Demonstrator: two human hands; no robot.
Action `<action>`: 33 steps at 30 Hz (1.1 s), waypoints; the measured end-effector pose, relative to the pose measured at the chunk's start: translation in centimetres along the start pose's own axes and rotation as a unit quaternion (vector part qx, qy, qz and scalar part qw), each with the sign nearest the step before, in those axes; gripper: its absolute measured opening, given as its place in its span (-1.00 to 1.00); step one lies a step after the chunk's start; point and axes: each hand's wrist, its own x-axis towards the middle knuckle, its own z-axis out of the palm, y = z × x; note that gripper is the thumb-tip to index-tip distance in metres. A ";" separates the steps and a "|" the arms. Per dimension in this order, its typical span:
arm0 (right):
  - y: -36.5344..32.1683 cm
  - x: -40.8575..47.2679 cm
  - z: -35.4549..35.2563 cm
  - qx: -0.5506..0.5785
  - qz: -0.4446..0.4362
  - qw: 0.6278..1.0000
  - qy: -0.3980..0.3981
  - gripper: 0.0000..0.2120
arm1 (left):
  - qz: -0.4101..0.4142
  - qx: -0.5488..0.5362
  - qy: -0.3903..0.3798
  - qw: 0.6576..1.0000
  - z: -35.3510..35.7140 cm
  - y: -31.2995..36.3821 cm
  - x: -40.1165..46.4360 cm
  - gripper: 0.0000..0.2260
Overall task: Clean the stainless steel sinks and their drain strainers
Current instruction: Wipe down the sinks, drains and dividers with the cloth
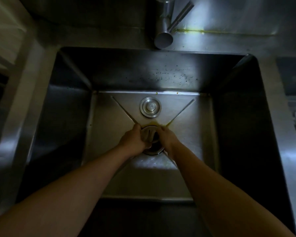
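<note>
Hands: left hand (132, 140) and right hand (167, 140) gripping drain strainer (148, 134); no legible writing.

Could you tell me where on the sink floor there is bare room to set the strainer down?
Bare floor lies left and right of the drain, out to the side walls. The middle is crowded: both hands, left hand and right hand, with the round stopper behind.
</note>
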 end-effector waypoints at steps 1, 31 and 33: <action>0.1 -0.5 -0.4 0.010 0.008 1.000 -0.001 -0.66 | -0.010 -0.013 0.006 1.000 0.1 0.3 -0.3 -0.51; -6.1 -13.1 -9.9 0.025 -0.210 0.968 -0.137 -0.66 | 0.113 -0.189 0.035 0.975 -5.4 10.1 -9.3 -0.64; -6.7 -14.5 -10.7 0.023 -0.215 0.968 -0.128 -0.72 | 0.144 -0.175 0.033 0.973 -6.3 11.0 -10.5 -0.67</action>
